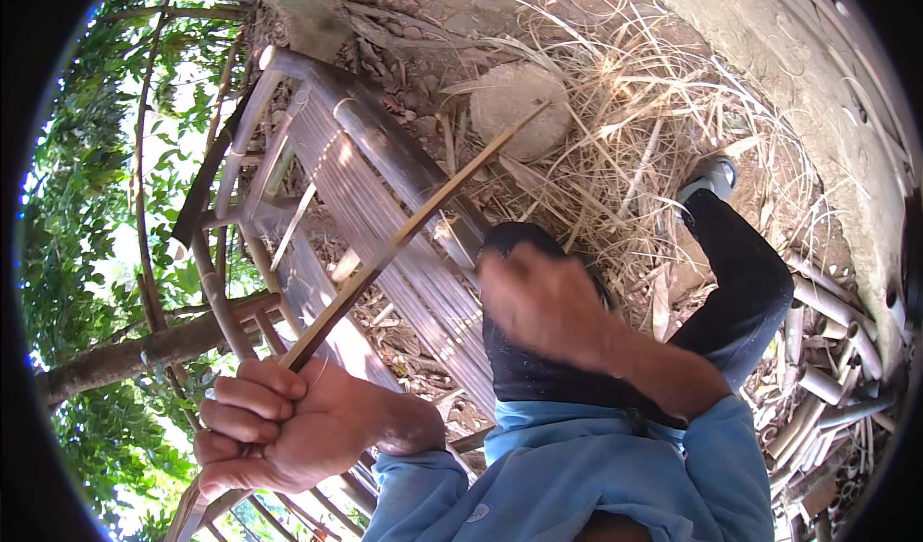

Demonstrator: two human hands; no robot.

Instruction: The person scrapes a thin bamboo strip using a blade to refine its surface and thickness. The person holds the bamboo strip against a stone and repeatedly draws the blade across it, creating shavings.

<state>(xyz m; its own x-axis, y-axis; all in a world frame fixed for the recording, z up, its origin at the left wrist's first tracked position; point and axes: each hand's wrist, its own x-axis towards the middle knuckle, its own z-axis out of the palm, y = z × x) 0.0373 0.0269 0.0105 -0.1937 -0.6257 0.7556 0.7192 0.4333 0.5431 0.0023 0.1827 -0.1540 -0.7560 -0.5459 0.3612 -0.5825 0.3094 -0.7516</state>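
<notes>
Gripping one end of a long tan strip point(423, 216) in the left hand point(298, 427), out between seven and eight o'clock, with fingers curled into a firm fist around it. Slanting the strip from that fist past the centre, on toward one o'clock, to a thin tip seen against a round, pale slab point(510, 124). Holding the right hand point(548, 307) just off the centre toward four o'clock, in front of the dark trousers point(538, 374), with fingers bent and badly blurred; cannot tell whether pinching anything or merely folded together. Showing a gap between that hand and the strip in this view.

Beneath the strip, from the centre out toward eleven o'clock, a slatted bamboo bench point(361, 191) with thick round rails. Between one and two o'clock, a loose heap of pale shavings point(654, 90) on the ground, with a grey shoe point(713, 172) beside it, nearer three o'clock. Toward four o'clock, close to the rim, a pile of cut bamboo pieces point(822, 385). At nine o'clock, green leaves point(82, 244) behind poles. Wearing a blue shirt point(615, 460), in view from five to six o'clock
</notes>
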